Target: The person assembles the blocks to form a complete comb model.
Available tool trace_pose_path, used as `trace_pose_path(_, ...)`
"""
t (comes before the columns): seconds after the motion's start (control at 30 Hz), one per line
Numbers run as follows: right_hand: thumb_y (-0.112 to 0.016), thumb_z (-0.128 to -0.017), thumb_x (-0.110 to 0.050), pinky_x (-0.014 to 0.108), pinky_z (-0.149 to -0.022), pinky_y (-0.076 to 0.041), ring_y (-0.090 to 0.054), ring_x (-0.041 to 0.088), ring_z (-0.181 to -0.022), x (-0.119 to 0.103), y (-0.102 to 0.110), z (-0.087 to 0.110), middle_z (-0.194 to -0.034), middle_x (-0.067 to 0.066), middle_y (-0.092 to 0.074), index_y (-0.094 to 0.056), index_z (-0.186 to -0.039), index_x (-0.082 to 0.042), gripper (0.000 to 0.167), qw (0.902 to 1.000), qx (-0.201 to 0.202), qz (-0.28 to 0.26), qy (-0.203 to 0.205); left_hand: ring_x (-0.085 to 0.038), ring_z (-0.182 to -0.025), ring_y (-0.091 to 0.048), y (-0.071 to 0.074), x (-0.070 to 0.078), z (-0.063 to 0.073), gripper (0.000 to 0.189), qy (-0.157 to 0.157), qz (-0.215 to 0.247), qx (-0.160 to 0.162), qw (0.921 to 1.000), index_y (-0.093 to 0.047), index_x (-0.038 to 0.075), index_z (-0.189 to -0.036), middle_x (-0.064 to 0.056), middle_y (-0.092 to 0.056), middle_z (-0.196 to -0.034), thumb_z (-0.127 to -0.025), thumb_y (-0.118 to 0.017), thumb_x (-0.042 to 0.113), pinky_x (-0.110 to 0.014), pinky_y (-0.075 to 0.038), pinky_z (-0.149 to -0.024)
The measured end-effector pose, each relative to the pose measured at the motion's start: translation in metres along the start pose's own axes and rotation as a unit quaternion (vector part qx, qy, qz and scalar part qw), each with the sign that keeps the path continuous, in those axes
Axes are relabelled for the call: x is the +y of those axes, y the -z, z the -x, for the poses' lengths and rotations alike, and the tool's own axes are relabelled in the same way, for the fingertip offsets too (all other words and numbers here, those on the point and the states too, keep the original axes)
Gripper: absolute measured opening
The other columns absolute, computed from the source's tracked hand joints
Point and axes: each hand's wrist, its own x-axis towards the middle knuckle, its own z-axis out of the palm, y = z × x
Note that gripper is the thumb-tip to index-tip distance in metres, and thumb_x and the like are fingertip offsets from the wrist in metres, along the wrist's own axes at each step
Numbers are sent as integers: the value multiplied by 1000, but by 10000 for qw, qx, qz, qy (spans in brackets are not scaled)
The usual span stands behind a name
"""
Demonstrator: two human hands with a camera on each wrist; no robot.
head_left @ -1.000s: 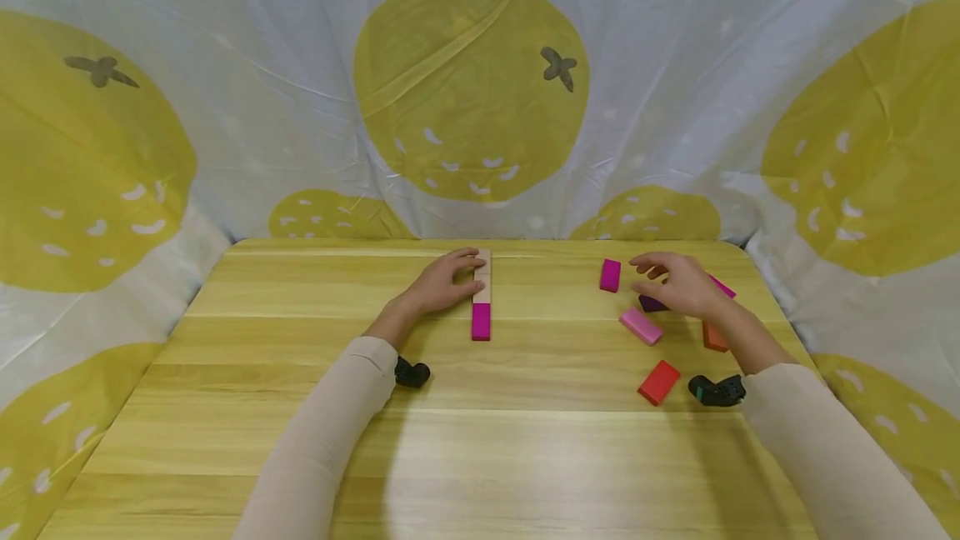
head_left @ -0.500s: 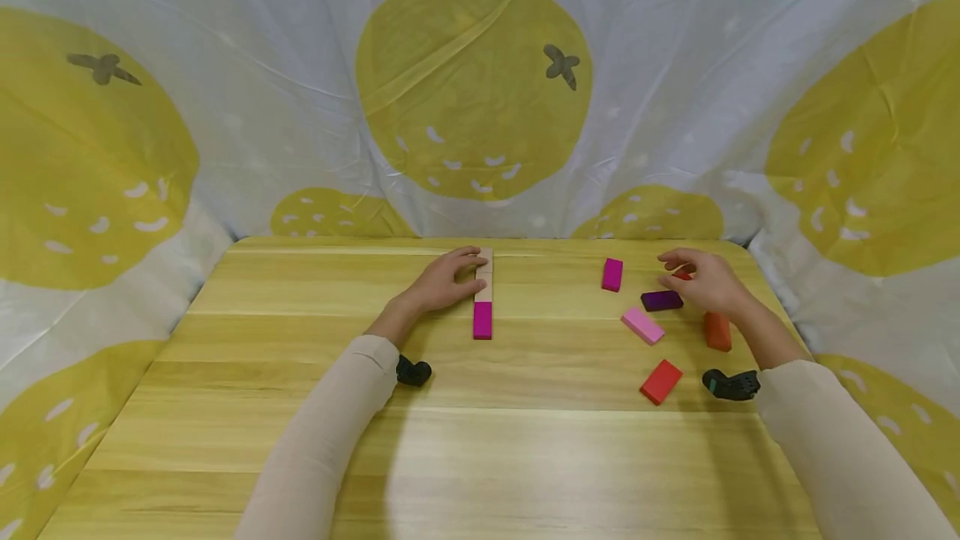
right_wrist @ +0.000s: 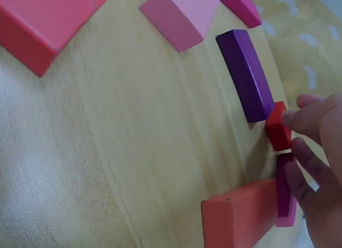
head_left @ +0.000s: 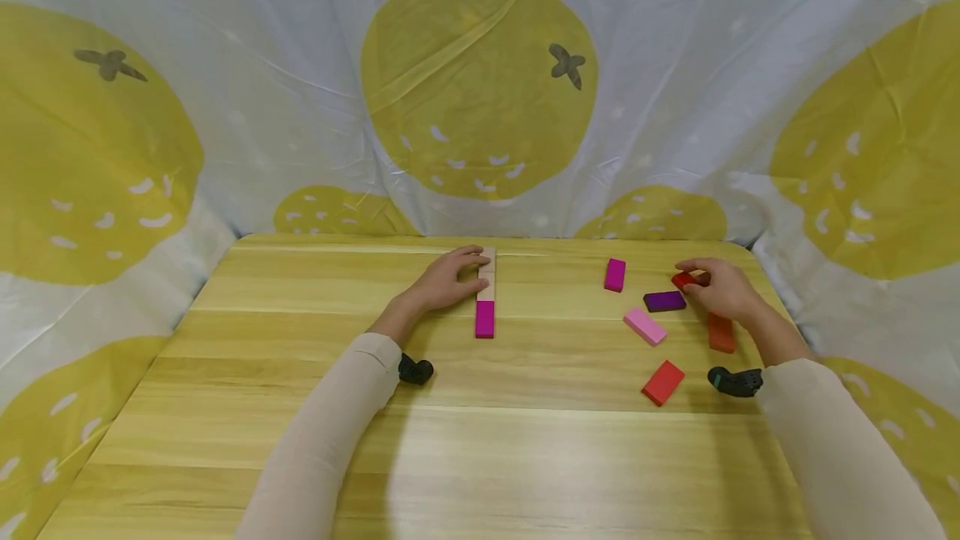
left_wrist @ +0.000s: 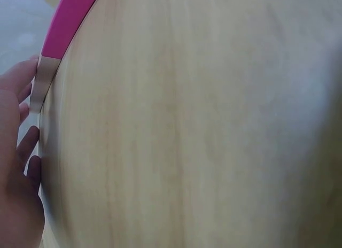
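Observation:
My left hand (head_left: 446, 277) rests on two plain wooden blocks (head_left: 486, 286) in a column, its thumb and fingertips at their left side. A magenta block (head_left: 485, 320) continues the column at the near end, also seen in the left wrist view. My right hand (head_left: 723, 286) pinches a small red block (right_wrist: 278, 126) between thumb and fingers. That block lies by the end of a purple block (right_wrist: 246, 74). Under the fingers in the right wrist view is another magenta block (right_wrist: 286, 192), hidden by the hand in the head view.
Around the right hand lie an orange-red block (head_left: 722, 333), a pink block (head_left: 645, 327) and a magenta block (head_left: 615, 275). A larger red block (head_left: 663, 383) lies nearer. A white cloth with yellow fruit prints (head_left: 480, 90) hangs behind the wooden table (head_left: 555, 473).
My right hand has moved right, away from above the purple block, and come down to the small red block. The left hand stays at the plain blocks.

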Motion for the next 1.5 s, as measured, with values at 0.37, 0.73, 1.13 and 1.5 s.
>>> trace_pose_path(0.37,-63,-93,8,68,-91,-46,-53,56,-108,9,-7,-4,-128,42,-49,-61,-129,15,37,9961,119,675,557,-33,-149,-33,-1,0,1,51,2,-15,65,10000,-58,8,-148,-11,-39,-162,-103,-65,33,-49,-25,-121)
trace_pose_path(0.73,-70,-90,6,62,-83,-50,-60,45,-93,12,-4,-9,-106,32,-63,-64,-122,13,33,9957,14,774,511,-32,-150,-32,-1,1,0,52,-7,-19,15,10000,-58,9,-148,-10,-39,-162,-103,-65,34,-48,-24,-122)
trace_pose_path(1.13,-76,-88,0,44,-71,-47,-54,31,-81,-1,7,-9,-91,17,-63,-67,-117,13,34,9963,167,567,624,-30,-150,-31,2,1,0,52,51,-55,11,10000,-57,11,-149,-9,-39,-162,-104,-64,35,-47,-24,-122)
trace_pose_path(1.5,-74,-92,-2,57,-85,-51,-60,42,-98,-22,6,-10,-113,31,-64,-65,-123,15,36,9967,-19,519,624,-31,-150,-31,0,1,0,52,99,-17,-3,9999,-58,10,-148,-8,-38,-162,-103,-64,35,-47,-23,-122)
